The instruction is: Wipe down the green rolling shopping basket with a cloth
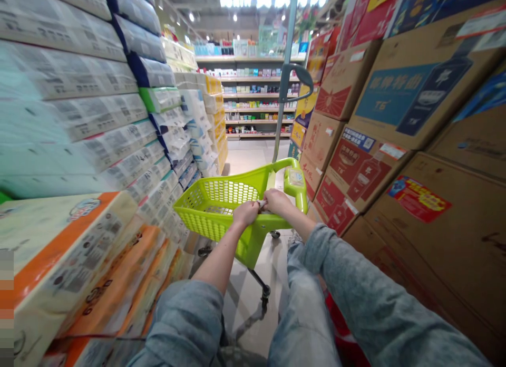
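Note:
A lime-green wheeled shopping cart [221,219] stands in the middle of the aisle, its perforated basket pointing left. Over the cart's near rim, my left hand [245,213] and my right hand [275,202] meet with their fingers closed. Between the fingertips is a small whitish thing, too small to name. The basket holds nothing that I can make out. To the right of my right hand is the cart's looped green handle [301,190], which neither hand grips.
Stacked paper packs [98,114] line the left side, with orange-edged packs [114,282] close by. Cardboard boxes [443,240] are piled on the right. A grey pole [281,108] with a looped handle rises beyond the cart. Stocked shelves [259,95] close off the far end.

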A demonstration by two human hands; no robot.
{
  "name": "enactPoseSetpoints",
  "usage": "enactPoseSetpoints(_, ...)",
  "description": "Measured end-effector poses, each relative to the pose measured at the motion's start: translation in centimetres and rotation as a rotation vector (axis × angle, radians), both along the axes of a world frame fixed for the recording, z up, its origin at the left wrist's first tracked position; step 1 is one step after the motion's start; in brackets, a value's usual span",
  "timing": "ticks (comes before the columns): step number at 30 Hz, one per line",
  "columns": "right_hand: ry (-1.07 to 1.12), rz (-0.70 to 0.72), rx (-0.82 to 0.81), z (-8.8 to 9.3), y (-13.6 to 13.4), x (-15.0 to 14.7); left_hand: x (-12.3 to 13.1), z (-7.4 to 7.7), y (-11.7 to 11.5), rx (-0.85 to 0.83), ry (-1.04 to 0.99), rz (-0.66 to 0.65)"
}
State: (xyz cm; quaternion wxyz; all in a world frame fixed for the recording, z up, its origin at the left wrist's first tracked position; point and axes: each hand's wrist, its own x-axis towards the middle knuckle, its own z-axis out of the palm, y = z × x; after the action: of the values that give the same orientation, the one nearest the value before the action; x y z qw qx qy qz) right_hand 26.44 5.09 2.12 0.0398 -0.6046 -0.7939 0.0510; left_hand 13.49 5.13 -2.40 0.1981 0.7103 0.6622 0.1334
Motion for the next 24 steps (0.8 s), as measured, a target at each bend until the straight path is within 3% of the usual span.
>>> enactPoseSetpoints(14, 0.197, -0.027, -0.080, -1.7, 3.5, 0.0, -0.9, -0.1, 0.6, -0.040, 0.097, 0.000)
enactPoseSetpoints(20, 0.059, -0.093, 0.010, -2.0, 4.6, -0.3, -1.1, -0.2, 0.1, -0.044, 0.024, -0.019)
enactPoseSetpoints(24, 0.025, -0.006, 0.083, -2.2, 4.8, -0.9, -1.2, -0.2, -0.1, -0.051, -0.007, 0.021)
